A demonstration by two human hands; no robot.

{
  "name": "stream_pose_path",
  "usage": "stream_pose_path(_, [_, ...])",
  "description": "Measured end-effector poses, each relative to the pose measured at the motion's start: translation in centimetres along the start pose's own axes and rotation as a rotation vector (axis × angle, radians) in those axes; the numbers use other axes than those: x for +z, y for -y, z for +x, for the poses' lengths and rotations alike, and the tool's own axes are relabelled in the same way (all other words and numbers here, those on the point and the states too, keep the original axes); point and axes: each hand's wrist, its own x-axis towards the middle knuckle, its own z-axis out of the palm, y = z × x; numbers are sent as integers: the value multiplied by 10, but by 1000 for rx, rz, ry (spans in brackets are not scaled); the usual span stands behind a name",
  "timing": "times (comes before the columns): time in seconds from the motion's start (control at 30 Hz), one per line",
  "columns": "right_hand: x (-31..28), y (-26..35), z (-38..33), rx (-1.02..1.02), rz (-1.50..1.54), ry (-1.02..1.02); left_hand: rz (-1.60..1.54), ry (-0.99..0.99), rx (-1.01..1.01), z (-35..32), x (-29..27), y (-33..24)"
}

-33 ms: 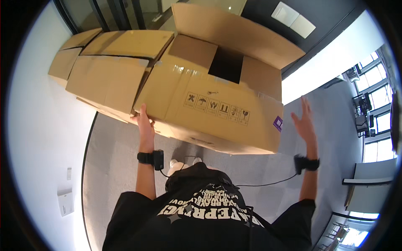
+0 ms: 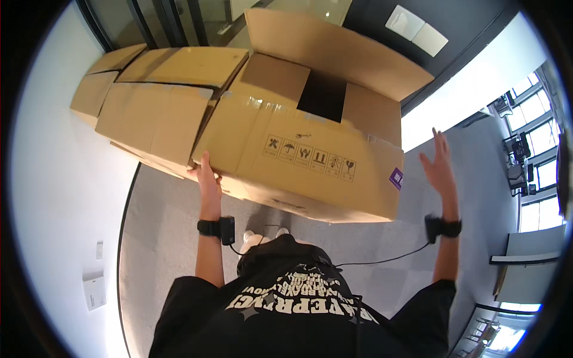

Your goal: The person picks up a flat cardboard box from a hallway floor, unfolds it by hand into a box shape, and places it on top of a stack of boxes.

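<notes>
A large cardboard box [image 2: 280,173] lies in front of me, printed with a row of handling symbols and a purple label by its right end. One long flap stands raised along its far side, and a dark gap shows between the shorter flaps. My left hand [image 2: 207,180] grips the box's near left corner, thumb on the top face and fingers curled beneath the edge. Past the right end, my right hand [image 2: 440,164] hangs apart from the box, fingers stretched out and holding nothing.
More cardboard boxes [image 2: 155,116] stand in a row against the large box's left side. A white wall [image 2: 59,179] borders the left. Beyond the boxes are dark bars [image 2: 170,24] and a white switch panel [image 2: 416,30]. Chairs [image 2: 518,164] stand by windows at far right.
My right hand has shifted slightly right, farther from the box's end. My left hand keeps its place at the corner, and the boxes look nearly unchanged.
</notes>
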Motion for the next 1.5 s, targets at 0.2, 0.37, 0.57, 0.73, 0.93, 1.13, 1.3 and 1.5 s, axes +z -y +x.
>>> stream_pose_path(0.2, [-22, 4, 148, -310, -64, -243, 23, -17, 20, -11, 2, -5])
stream_pose_path(0.37, [21, -30, 203, -325, -82, -324, 15, 178, 7, -13, 8, -2])
stream_pose_path(0.57, [44, -11, 131, -200, 241, 84, 42, 37, 41, -7, -7, 0])
stream_pose_path(0.73, [64, 45, 23, -157, -112, 570, 32, 208, -26, -10, -10, -13])
stream_pose_path(0.93, [97, 32, 11, -113, -30, 446, 192, 222, -51, -3, -24, -5])
stream_pose_path(1.13, [84, 38, 10, -38, -74, 484, 221, 197, -18, 19, -78, -57])
stream_pose_path(1.3, [73, 59, 24, 14, -123, 566, 119, 148, 30, 51, -58, -96])
stream_pose_path(1.5, [97, 33, 15, -67, -29, 478, 24, 171, 66, 47, -34, -109])
